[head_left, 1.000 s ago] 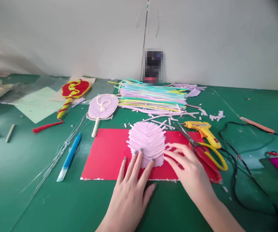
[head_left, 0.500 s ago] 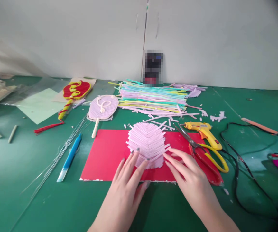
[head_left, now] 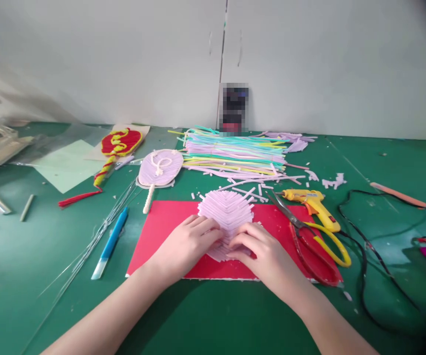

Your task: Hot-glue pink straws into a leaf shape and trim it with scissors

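While the lilac panel (head_left: 227, 209) stays put, the hands (head_left: 184, 245) have converged.

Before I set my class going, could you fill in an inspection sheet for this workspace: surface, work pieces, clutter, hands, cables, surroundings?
Surface: green table, red sheet lying on it.
Work pieces: lilac panel of strips on the sheet, some strip ends jutting from its edge.
Clutter: cut scraps around a strip bundle; scissors on the sheet's right end, yellow glue gun beside them; thin wires and blue tool at left.
Hands: left hand and right hand on the panel's lower part; grip partly hidden.
Cables: black cable looping over the table at right.
Surroundings: pale panels behind; a pixelated object against them, unidentifiable.
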Demonstrator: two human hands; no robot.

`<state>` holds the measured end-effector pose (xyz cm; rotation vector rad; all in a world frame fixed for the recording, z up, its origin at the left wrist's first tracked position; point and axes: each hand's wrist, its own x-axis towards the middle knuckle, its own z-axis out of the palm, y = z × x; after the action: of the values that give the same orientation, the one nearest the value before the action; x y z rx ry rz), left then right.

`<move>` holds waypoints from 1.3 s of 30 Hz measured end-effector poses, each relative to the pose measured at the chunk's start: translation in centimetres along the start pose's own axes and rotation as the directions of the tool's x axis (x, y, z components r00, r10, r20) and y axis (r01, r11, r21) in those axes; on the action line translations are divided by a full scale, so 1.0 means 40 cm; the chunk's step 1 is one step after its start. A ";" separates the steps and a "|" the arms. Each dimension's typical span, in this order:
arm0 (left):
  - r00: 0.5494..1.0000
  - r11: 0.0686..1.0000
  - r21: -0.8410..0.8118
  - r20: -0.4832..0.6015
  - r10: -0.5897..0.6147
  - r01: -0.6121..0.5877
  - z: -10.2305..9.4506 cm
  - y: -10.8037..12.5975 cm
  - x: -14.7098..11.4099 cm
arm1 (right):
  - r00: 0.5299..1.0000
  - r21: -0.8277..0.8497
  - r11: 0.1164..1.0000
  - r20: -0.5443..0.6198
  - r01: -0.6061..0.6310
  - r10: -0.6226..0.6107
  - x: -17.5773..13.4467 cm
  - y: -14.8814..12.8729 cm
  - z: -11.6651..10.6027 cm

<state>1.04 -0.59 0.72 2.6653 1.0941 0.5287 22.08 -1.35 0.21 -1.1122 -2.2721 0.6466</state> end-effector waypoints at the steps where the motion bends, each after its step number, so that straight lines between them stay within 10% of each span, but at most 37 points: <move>1: 1.000 1.000 -0.018 -0.017 0.000 0.000 0.006 -0.001 0.000 | 1.000 0.023 1.000 -0.003 -0.012 0.012 -0.001 0.005 0.002; 14: 0.963 0.965 -0.109 -0.105 -0.248 0.237 -0.044 -0.051 -0.034 | 0.998 0.021 1.000 -0.063 -0.019 0.020 -0.006 0.009 0.004; 39: 0.928 0.914 -0.187 -0.038 -0.372 0.359 -0.054 -0.076 -0.044 | 0.997 -0.022 1.000 -0.079 -0.004 0.002 -0.007 0.006 0.008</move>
<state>-2.89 0.42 1.27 2.2295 1.4508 0.6174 22.15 -1.50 -0.25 -1.1323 -2.2159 0.5700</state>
